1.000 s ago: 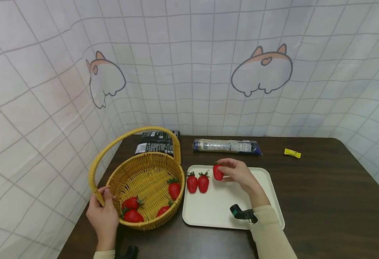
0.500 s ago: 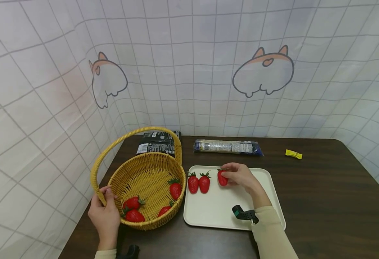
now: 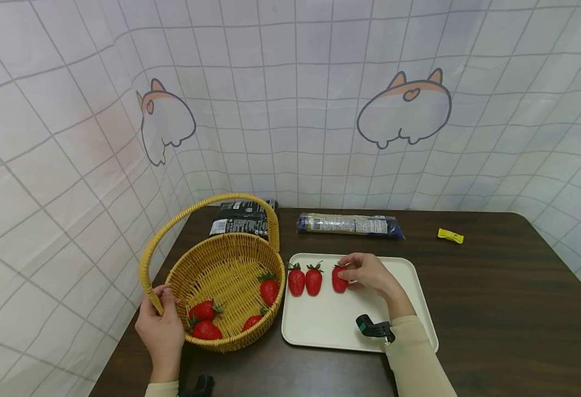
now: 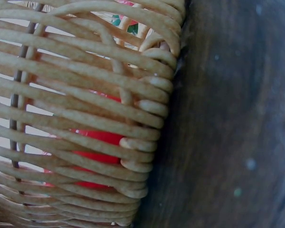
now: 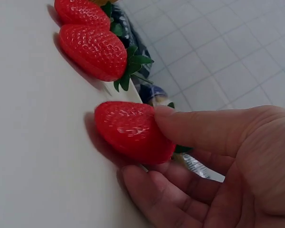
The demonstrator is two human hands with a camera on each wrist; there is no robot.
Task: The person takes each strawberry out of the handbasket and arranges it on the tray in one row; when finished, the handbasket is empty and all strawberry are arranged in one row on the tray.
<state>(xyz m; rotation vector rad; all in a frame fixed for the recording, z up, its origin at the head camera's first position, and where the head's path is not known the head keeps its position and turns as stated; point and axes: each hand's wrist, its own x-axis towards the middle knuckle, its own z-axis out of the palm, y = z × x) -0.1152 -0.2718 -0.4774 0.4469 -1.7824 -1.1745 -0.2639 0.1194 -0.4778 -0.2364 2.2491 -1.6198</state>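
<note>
The right hand [image 3: 369, 274] pinches a strawberry [image 3: 339, 281] near its leafy end, on or just above the tray [image 3: 330, 331], apart from its neighbours [image 3: 313, 282]; the left hand [image 3: 163, 331] grips the handle [image 3: 144, 270]. A light pinch, loosened only once the strawberry lies flat, should prevent rolling.

Your right grip [image 3: 371, 274] covers part of the pinched strawberry [image 3: 337, 282]. The near side of the basket [image 3: 223, 346] partly hides the near-right strawberry [image 3: 252, 322] inside, and the black packet [image 3: 240, 227] has print too small for you to read.
</note>
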